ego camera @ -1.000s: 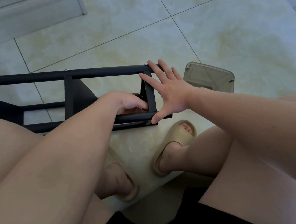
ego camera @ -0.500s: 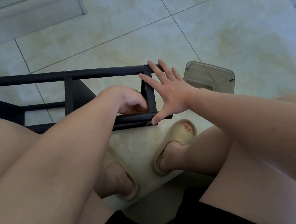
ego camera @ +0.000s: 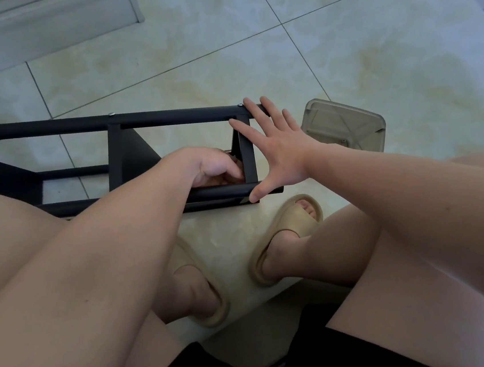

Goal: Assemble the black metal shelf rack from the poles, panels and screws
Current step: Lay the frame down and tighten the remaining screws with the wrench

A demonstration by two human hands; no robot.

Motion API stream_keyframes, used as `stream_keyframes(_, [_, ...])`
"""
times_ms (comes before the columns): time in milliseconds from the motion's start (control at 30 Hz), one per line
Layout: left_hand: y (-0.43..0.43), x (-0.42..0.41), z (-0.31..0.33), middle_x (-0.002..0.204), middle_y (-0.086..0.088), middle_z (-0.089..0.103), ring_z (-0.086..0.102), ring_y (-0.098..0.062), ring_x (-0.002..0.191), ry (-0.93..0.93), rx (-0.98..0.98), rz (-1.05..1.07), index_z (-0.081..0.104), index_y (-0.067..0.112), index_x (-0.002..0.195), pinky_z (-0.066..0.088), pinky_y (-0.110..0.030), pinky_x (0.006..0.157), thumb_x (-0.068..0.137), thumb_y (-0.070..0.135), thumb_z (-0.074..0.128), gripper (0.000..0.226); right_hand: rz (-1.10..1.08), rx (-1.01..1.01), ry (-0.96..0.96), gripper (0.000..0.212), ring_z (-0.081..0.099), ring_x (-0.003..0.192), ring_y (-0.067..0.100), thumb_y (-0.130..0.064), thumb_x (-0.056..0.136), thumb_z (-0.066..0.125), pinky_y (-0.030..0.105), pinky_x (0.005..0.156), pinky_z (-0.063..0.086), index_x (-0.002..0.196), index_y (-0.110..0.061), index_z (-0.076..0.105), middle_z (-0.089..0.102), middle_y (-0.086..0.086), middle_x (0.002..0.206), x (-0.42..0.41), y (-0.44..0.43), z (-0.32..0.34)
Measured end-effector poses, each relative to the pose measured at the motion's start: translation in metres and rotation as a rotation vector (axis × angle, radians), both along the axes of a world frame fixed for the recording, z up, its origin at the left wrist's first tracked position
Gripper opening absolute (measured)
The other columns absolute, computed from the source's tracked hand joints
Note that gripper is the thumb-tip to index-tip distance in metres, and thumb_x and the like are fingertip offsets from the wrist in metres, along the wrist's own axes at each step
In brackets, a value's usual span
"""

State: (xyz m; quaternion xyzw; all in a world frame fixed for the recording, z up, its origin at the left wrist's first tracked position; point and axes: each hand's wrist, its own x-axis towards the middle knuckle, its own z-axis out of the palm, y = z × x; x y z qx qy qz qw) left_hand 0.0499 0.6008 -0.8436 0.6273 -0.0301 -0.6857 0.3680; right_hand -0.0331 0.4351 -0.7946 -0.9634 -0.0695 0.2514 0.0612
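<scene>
The black rack (ego camera: 168,120) lies on its side on the tiled floor (ego camera: 221,51) before the knees, the right hand (ego camera: 282,152) has its grip spread flat against the end panel (ego camera: 247,158), the left hand (ego camera: 212,168) is curled inside the frame beside that panel, whether its grip pinches anything I can't tell, and a clear tub (ego camera: 345,124) sits just beyond.

This looks like a home: glossy cream floor tiles (ego camera: 221,51) underfoot, soft beige house slippers (ego camera: 287,232) at six o'clock, pale moulded trim (ego camera: 39,28) at eleven o'clock.
</scene>
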Motion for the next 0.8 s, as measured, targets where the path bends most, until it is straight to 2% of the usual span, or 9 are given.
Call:
stream_keyframes(67, [0.002,0.001,-0.002,0.099,-0.013,0.073,0.068,-0.028,0.090,0.021,0.013,-0.020,0.074,0.011,0.099,0.052,-0.040,0.092,0.091,0.000,0.053,0.025,0.000,0.001,-0.002,0.148,-0.033,0.149,0.032,-0.098,0.047,0.059,0.060,0.123,-0.005,0.159,-0.036,-0.015,-0.035,0.001,0.163,0.000,0.000,-0.001])
stream_keyframes(100, [0.002,0.002,-0.002,0.097,-0.011,0.073,0.068,-0.027,0.090,0.026,0.023,-0.026,0.076,0.011,0.096,0.052,-0.040,0.091,0.090,0.003,0.055,0.023,-0.001,0.002,-0.002,0.148,-0.033,0.149,0.032,-0.098,0.047,0.059,0.060,0.123,-0.005,0.159,-0.035,-0.015,-0.035,0.001,0.163,0.001,0.000,-0.001])
stream_keyframes(200, [0.001,0.003,0.000,0.083,-0.006,0.074,0.069,-0.023,0.079,0.003,0.057,-0.053,0.080,0.015,0.077,0.053,-0.032,0.078,0.088,0.012,0.060,0.023,-0.005,0.005,0.004,0.149,-0.032,0.149,0.032,-0.097,0.047,0.060,0.060,0.123,-0.005,0.159,-0.036,-0.015,-0.034,0.002,0.163,0.003,-0.002,0.000])
stream_keyframes(233, [0.000,0.003,0.001,0.083,-0.006,0.074,0.069,-0.023,0.079,-0.005,0.066,-0.057,0.079,0.014,0.077,0.053,-0.031,0.078,0.089,0.012,0.061,0.022,-0.004,0.007,0.003,0.149,-0.033,0.149,0.032,-0.098,0.047,0.060,0.060,0.123,-0.005,0.159,-0.036,-0.015,-0.034,0.002,0.163,0.003,-0.002,-0.001])
stream_keyframes(333, [-0.005,0.001,0.005,0.088,-0.010,0.074,0.069,-0.026,0.082,-0.025,0.078,-0.050,0.073,0.007,0.094,0.054,-0.033,0.080,0.091,0.005,0.057,0.017,0.000,0.012,-0.001,0.148,-0.033,0.149,0.032,-0.098,0.046,0.059,0.060,0.122,-0.006,0.159,-0.036,-0.015,-0.035,0.002,0.163,0.002,-0.002,-0.001])
stream_keyframes(433, [-0.008,0.000,0.008,0.083,-0.012,0.074,0.071,-0.023,0.073,-0.045,0.053,-0.048,0.070,0.006,0.091,0.057,-0.029,0.067,0.091,-0.004,0.052,0.021,0.000,0.008,-0.003,0.148,-0.034,0.149,0.032,-0.098,0.047,0.058,0.060,0.123,-0.006,0.159,-0.035,-0.016,-0.035,0.002,0.162,0.000,-0.001,-0.001])
stream_keyframes(533, [-0.005,-0.002,0.005,0.096,-0.018,0.069,0.067,-0.029,0.086,-0.064,0.007,-0.002,0.067,0.003,0.098,0.054,-0.036,0.082,0.089,-0.009,0.051,0.023,-0.001,0.013,0.000,0.148,-0.034,0.149,0.032,-0.098,0.047,0.058,0.061,0.123,-0.005,0.159,-0.035,-0.015,-0.035,0.002,0.163,-0.001,0.000,0.000])
stream_keyframes(700, [0.001,-0.005,-0.004,0.107,-0.019,0.063,0.062,-0.028,0.093,-0.107,-0.049,0.008,0.058,-0.006,0.125,0.051,-0.031,0.083,0.089,-0.009,0.050,0.037,-0.005,0.013,-0.003,0.148,-0.033,0.149,0.032,-0.096,0.049,0.062,0.061,0.123,-0.005,0.159,-0.035,-0.015,-0.034,0.003,0.163,-0.002,0.000,0.001])
stream_keyframes(800, [0.002,-0.006,-0.004,0.107,-0.019,0.064,0.064,-0.027,0.091,-0.106,-0.077,0.003,0.061,-0.003,0.118,0.051,-0.031,0.084,0.090,-0.010,0.049,0.032,-0.006,0.013,-0.001,0.147,-0.033,0.149,0.032,-0.096,0.050,0.063,0.061,0.123,-0.005,0.160,-0.035,-0.014,-0.034,0.002,0.163,-0.003,0.001,0.001])
